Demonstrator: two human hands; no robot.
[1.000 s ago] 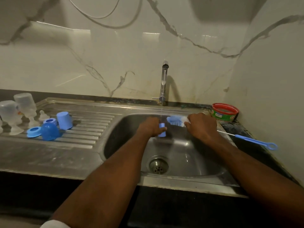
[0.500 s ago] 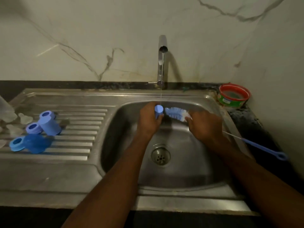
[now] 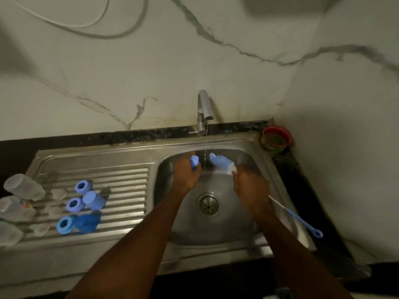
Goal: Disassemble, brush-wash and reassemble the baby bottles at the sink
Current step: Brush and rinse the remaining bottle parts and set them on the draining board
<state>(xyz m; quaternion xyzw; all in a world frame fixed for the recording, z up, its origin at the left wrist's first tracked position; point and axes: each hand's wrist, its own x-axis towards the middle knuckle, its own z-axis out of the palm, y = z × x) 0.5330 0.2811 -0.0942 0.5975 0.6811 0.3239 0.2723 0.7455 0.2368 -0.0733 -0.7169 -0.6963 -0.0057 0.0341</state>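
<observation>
Over the steel sink (image 3: 218, 234), my left hand (image 3: 185, 173) grips a small light-blue bottle part (image 3: 194, 161) just left of the thin water stream. My right hand (image 3: 248, 182) holds the bottle brush near its head; the blue-and-white bristles (image 3: 222, 163) point left toward the stream, and the blue handle (image 3: 302, 223) trails behind to the right. On the ribbed drainboard (image 3: 125, 190) lie clear bottles (image 3: 24, 186), clear teats (image 3: 58, 194), blue rings (image 3: 81, 187), a light-blue cap (image 3: 94, 200) and a darker blue cap (image 3: 88, 222).
The tap (image 3: 204, 111) runs a thin stream into the basin above the drain (image 3: 207, 204). A red-rimmed green tub (image 3: 276, 139) stands in the back right corner. Marble walls close the back and right side.
The blue part and the brush head, touching half a second ago, now sit apart on either side of the stream. My view has tilted and pulled back, showing more drainboard.
</observation>
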